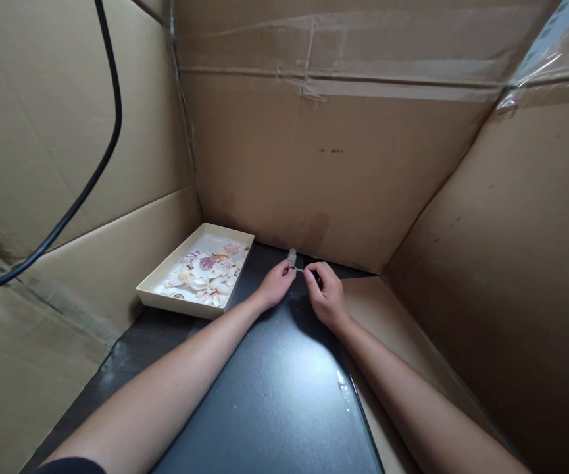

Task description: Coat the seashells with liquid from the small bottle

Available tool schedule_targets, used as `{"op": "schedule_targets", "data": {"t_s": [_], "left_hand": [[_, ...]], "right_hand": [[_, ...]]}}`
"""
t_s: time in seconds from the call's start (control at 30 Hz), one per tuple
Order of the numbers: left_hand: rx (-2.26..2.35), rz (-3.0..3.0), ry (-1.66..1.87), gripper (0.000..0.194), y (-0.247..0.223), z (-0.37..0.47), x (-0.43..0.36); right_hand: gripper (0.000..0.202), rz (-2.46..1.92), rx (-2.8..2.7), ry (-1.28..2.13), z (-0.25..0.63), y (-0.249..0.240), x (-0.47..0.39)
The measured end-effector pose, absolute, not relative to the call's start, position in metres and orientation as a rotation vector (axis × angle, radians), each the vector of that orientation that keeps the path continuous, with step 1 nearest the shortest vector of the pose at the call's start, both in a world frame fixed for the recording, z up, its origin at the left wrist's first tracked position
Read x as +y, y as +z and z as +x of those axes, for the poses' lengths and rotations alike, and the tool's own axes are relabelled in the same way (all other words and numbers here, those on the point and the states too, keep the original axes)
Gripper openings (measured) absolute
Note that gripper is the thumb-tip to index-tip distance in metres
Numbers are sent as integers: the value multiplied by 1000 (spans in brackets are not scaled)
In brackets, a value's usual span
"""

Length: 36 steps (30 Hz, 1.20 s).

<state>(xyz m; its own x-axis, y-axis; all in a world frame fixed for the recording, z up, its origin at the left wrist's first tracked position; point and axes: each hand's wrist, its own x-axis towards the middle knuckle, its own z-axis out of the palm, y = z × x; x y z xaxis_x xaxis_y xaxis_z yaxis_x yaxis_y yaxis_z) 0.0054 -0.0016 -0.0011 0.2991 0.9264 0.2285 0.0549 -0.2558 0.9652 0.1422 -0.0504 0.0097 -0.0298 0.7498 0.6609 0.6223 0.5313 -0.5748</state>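
My left hand [276,284] and my right hand [325,293] are close together over the dark tabletop, near the far cardboard wall. Between their fingertips runs a short, thin, whitish strip [299,270], too small to name. Thumb and fingers of my right hand pinch its right end. My left hand's closed fingers are at its left end. Just beyond the left fingertips stands a small clear bottle [292,254], upright, with its lower part partly hidden by that hand. I cannot tell whether the left fingers touch the bottle.
To the left lies a shallow cream tray [180,305] with a seashell design or shells in it. Cardboard walls [284,158] close in the back and both sides. A black cable [111,131] hangs at upper left. A flat cardboard piece [377,309] lies at right.
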Motion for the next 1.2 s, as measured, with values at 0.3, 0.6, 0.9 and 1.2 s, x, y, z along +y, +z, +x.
{"op": "schedule_targets", "data": {"t_s": [0.3,0.6,0.9,1.2], "left_hand": [[885,1570,1116,4,-2,6,-1],[886,1609,1134,3,-5,6,1],[852,1623,1161,5,-10,7,5],[857,1614,1170,10,-10,7,5]], "right_hand": [[19,-1169,-1739,155,143,10,-50],[20,-1200,-1756,125,143,10,-51],[17,-1185,-1737,130,142,7,-49],[18,-1235,-1709,133,143,5,-47]]}}
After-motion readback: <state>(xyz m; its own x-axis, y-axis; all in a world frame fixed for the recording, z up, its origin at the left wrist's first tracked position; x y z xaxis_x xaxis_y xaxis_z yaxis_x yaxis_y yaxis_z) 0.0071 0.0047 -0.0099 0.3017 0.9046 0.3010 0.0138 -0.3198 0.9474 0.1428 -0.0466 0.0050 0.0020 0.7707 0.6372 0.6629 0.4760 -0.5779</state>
